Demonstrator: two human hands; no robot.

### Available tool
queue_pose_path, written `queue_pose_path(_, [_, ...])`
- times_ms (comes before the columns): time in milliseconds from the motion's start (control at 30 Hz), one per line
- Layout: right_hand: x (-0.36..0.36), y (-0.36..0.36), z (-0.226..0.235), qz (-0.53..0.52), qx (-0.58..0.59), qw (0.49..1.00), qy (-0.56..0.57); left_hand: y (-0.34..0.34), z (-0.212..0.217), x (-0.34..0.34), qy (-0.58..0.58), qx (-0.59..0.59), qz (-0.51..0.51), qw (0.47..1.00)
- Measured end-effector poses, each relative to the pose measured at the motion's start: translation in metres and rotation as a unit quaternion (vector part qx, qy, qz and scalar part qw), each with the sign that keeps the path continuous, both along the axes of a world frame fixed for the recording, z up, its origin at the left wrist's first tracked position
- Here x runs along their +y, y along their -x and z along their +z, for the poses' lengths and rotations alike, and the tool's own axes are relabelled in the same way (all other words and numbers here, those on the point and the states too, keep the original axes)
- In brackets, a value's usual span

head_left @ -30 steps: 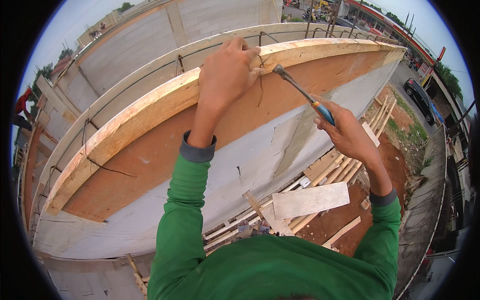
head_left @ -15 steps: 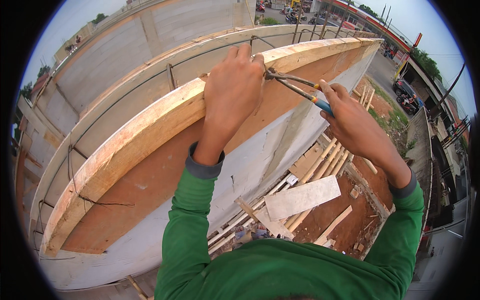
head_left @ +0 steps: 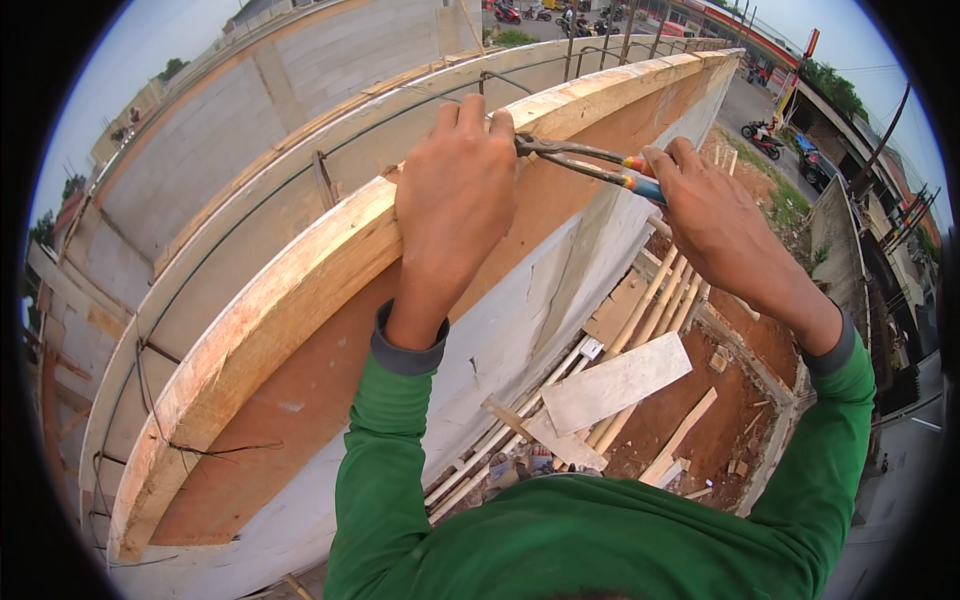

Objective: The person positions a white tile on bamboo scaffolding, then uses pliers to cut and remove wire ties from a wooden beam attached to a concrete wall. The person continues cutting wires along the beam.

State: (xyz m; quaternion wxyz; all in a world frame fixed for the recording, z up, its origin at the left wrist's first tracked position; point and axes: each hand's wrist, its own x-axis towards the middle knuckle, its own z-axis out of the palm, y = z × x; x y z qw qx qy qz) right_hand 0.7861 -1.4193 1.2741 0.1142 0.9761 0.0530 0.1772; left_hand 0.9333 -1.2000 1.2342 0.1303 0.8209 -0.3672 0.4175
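Note:
My left hand (head_left: pixel 455 205) rests over the top edge of a long pale wooden plank (head_left: pixel 290 290) that caps a brown formwork panel (head_left: pixel 300 400). Its fingers curl over the far side, where what they touch is hidden. My right hand (head_left: pixel 715 215) grips the red and blue handles of a pair of metal pincers (head_left: pixel 580 160). The pincer jaws point left and meet the plank right beside my left fingertips. Thin tie wire (head_left: pixel 320 180) loops over the plank further left. Both arms wear green sleeves.
Steel bars (head_left: pixel 420 110) run along behind the plank, with a grey concrete wall (head_left: pixel 240 130) beyond. Far below lie loose boards (head_left: pixel 615 385) and timber scraps on reddish ground. A street with motorbikes (head_left: pixel 760 135) runs at the upper right.
Both hands have drawn closer together on the plank. The pincers have levelled out and their jaws now sit at my left fingertips. The view has shifted in toward the plank.

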Motion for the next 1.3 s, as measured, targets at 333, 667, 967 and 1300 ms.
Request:
queue_pose_path(333, [-0.012,-0.008,0.024,-0.045,0.117,0.987,-0.097,0.002,0.002,0.006,-0.018,0.025,0.012,0.999])
queue_pose_path(667, [-0.011,-0.005,0.044,0.016,0.155,0.978,-0.139,0.002,0.001,0.001,-0.031,0.009,0.035,0.999])
queue_pose_path(967, [-0.022,0.007,0.035,0.039,0.089,0.995,0.037,-0.003,0.001,-0.001,-0.064,-0.010,0.039,0.997])
queue_pose_path(1300, [-0.011,0.003,0.033,-0.060,0.276,0.898,-0.337,-0.005,-0.005,-0.004,-0.063,-0.020,0.069,0.995])
